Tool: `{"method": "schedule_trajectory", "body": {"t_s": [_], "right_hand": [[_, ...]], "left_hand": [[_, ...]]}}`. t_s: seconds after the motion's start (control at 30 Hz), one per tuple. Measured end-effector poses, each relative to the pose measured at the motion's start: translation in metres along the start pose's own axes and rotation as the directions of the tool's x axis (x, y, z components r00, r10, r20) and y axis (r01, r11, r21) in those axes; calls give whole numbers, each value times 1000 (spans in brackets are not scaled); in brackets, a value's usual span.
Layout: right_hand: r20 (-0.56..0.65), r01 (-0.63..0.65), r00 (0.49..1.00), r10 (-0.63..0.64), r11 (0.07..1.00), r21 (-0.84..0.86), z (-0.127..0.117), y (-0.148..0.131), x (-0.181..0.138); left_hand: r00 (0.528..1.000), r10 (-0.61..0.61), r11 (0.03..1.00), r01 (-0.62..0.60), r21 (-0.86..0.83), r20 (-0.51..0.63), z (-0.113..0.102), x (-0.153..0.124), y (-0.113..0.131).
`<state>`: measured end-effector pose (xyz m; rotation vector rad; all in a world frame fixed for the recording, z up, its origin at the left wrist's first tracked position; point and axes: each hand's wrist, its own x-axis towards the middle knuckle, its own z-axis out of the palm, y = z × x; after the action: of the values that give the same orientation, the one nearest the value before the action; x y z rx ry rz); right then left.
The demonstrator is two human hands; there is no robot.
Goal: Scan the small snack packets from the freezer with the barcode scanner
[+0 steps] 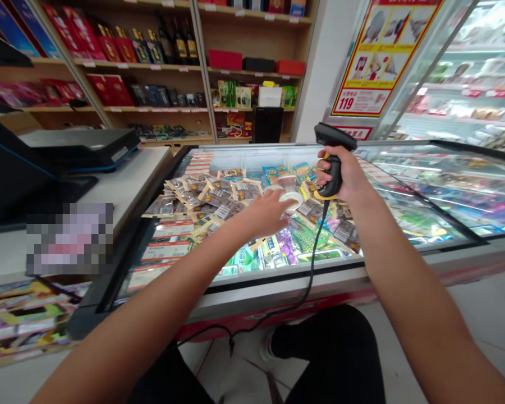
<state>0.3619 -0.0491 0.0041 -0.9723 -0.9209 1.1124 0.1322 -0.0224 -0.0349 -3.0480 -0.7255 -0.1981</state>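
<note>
My right hand (344,173) is wrapped round the handle of a black barcode scanner (335,136) with yellow trim, raised over the glass-topped freezer (235,286). From the handle a black cable (313,255) hangs down across the freezer's front edge. My left hand (273,212) reaches over the packets, its fingers stretched out beside a small clear cup-like container (287,182) with a white round rim. Some of that container is hidden behind the fingers. Brown snack packets (219,193) with tan edges lie in a heap to the left.
A counter at left carries a scale (79,147) and a blurred-out flat item (70,238). Green packets (309,231) lie near the freezer's front edge. Shelves (151,66) with bottles and boxes stand behind. A red-and-yellow poster (385,56) hangs at right.
</note>
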Motion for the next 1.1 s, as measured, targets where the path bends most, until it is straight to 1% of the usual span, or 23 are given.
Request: {"method": "schedule_trajectory", "body": {"t_s": [0.03, 0.1, 0.17, 0.2, 0.23, 0.27, 0.3, 0.33, 0.37, 0.4, 0.43, 0.47, 0.53, 0.6, 0.7, 0.77, 0.9, 1.0, 1.1], "right_hand": [[1, -6, 1000, 6, 1000, 25, -2, -1, 0], [0, -9, 1000, 9, 1000, 26, -5, -1, 2], [9, -10, 1000, 10, 999, -47, -7, 1, 3], [15, -6, 1000, 8, 992, -123, -9, 2, 3], [16, -1, 1000, 5, 972, -235, -11, 3, 3], [19, 1, 1000, 7, 925, -381, -14, 4, 3], [21, -3, 1000, 18, 840, -542, -17, 4, 3], [29, -8, 999, 39, 721, -693, -21, 3, 2], [43, -6, 997, 70, 590, -808, -25, 1, 1], [62, 2, 992, 110, 475, -880, -29, -1, 0], [90, 19, 983, 159, 401, -916, -33, -4, -2], [123, 36, 970, 211, 372, -928, -36, -7, -4], [171, 40, 936, 307, 390, -920, -38, -13, -9], [174, -1, 901, 397, 404, -915, -38, -17, -14], [147, -38, 865, 479, 356, -934, -33, -18, -18], [149, -24, 849, 508, 318, -948, -31, -16, -18], [155, 11, 850, 504, 278, -960, -32, -9, -11], [180, 57, 869, 460, 267, -962, -38, -5, -5], [188, 101, 898, 397, 229, -968, -42, -4, -1]], "left_hand": [[994, 97, 995, -98, 15, 53, 6, 4, 10], [974, 210, 975, -215, 49, 90, 16, 9, 24], [968, 240, 965, -246, 89, 69, 21, 9, 26], [971, 235, 965, -239, 110, 48, 21, 7, 24], [975, 220, 966, -222, 130, 27, 20, 3, 19], [980, 197, 969, -196, 149, 11, 17, 0, 12], [986, 167, 972, -165, 166, -1, 14, -4, 5], [992, 127, 976, -124, 182, -8, 11, -9, -4], [996, 94, 977, -90, 194, -9, 8, -12, -13], [997, 73, 977, -68, 202, -16, 6, -15, -21], [998, 59, 977, -52, 206, -28, 5, -17, -28], [998, 54, 977, -45, 206, -40, 5, -19, -33], [996, 63, 979, -49, 198, -63, 8, -19, -40], [994, 90, 981, -78, 180, -65, 11, -17, -41], [993, 103, 984, -94, 153, -53, 15, -13, -35], [997, 55, 986, -45, 163, -58, 17, -10, -30], [991, -61, 969, 87, 232, -117, 19, -9, -22], [980, -116, 956, 153, 250, -160, 22, -10, -20], [971, -159, 945, 203, 255, -181, 25, -10, -20]]}}
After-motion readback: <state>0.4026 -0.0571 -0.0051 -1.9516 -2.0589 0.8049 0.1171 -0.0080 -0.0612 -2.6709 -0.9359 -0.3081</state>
